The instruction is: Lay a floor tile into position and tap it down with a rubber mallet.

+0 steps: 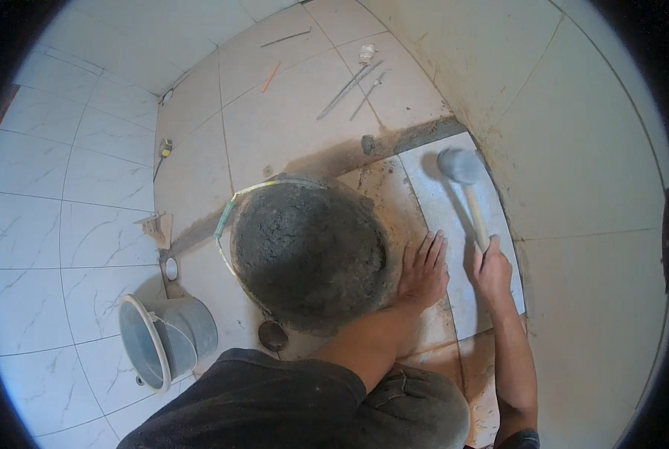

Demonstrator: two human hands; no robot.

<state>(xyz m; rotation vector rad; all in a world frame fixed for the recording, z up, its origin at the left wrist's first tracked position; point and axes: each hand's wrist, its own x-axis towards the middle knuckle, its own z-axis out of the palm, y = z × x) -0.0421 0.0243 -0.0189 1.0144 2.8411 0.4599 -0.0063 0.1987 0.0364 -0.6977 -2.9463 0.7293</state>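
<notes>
My right hand [493, 275] is closed round the pale handle of a mallet [475, 209]. The mallet's grey head is blurred by motion and appears over the upper part of a white floor tile [475, 299] along the right wall. Flat on the floor, with fingers stretched out, my left hand [423, 275] presses close to the tile's left edge and holds nothing. Left of it sits a broad round mass of dark wet mortar [300, 251]. A thin yellow and green strip [223, 222] curves round the mortar's left rim.
A grey bucket [192, 329] lies tilted at lower left, near a round dark hole [273, 336]. By the left wall are a tape measure [165, 147] and a white round pipe opening [171, 269]. Thin metal rods [343, 91] and an orange stick [271, 77] lie farther off.
</notes>
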